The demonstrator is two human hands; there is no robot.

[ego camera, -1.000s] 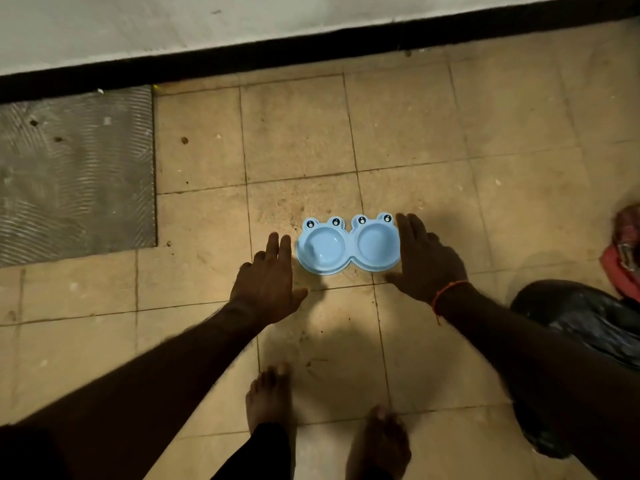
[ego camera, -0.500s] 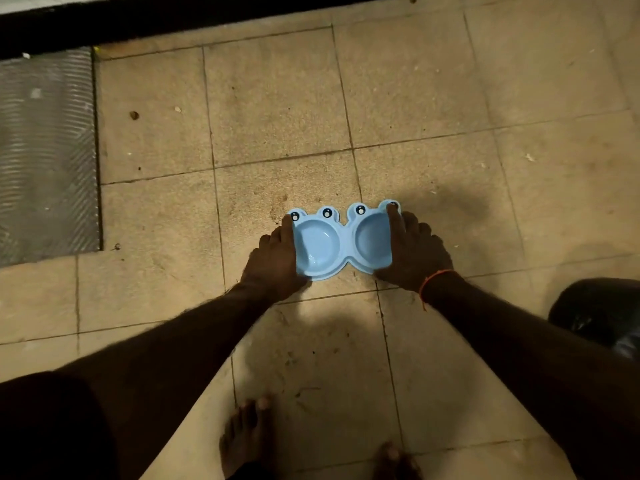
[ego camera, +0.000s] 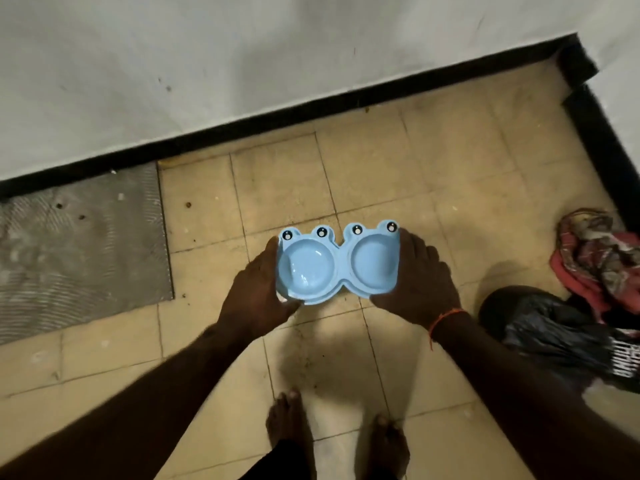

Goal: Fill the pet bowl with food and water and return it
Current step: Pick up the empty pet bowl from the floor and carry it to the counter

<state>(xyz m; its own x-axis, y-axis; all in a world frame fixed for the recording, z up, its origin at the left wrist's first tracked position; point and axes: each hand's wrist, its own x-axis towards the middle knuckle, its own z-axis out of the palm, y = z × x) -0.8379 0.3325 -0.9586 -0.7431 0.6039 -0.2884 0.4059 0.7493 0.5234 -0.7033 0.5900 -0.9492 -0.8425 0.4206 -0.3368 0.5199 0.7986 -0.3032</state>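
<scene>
gripping the pet bowl (ego camera: 337, 263) at each end, left hand (ego camera: 258, 292) and right hand (ego camera: 420, 287); both cups look empty, so filling and returning remain.

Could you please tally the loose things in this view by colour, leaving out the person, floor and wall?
Blue: 1, the light blue plastic double pet bowl with frog eyes, gripped at its ends by the left hand and right hand.
Black: 1, the crumpled black plastic bag.
Red: 1, the bundled red patterned cloth.
Grey: 1, the grey ribbed floor mat.
Total: 4
</scene>
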